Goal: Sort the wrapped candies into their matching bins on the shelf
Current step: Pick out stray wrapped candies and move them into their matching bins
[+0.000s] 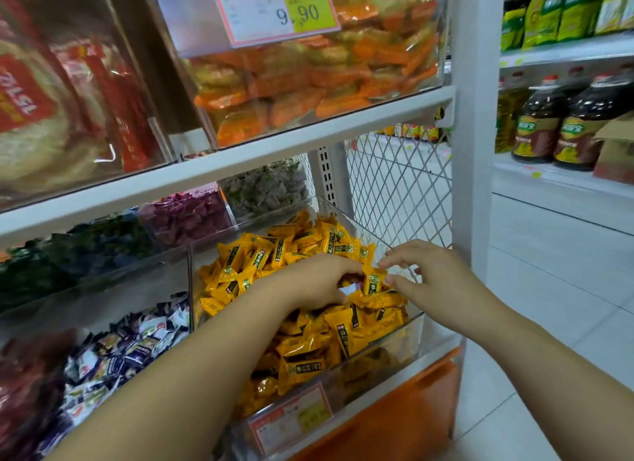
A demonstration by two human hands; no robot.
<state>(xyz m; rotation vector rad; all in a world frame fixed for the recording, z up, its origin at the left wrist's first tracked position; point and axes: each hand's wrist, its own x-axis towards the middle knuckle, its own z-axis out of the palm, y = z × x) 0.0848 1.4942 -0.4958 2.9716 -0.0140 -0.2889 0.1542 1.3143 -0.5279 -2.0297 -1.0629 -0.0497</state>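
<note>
A clear plastic bin [417, 318] at the shelf's lower right is heaped with yellow wrapped candies [302, 330]. My left hand [315, 282] lies on the heap with fingers curled, gripping candies, a white wrapper showing under them. My right hand [432, 278] hovers at the bin's right side and pinches one upright yellow candy [374, 281] between thumb and fingertip. The two hands nearly touch over the pile.
Left of the yellow bin stands a bin of purple-and-white candies [130, 347]. Behind are bins of dark green [68, 254], magenta [187, 216] and pale green candies [267, 186]. Orange packets [308, 79] fill the shelf above. A white upright post [475, 151] and wire mesh [398, 186] bound the right side.
</note>
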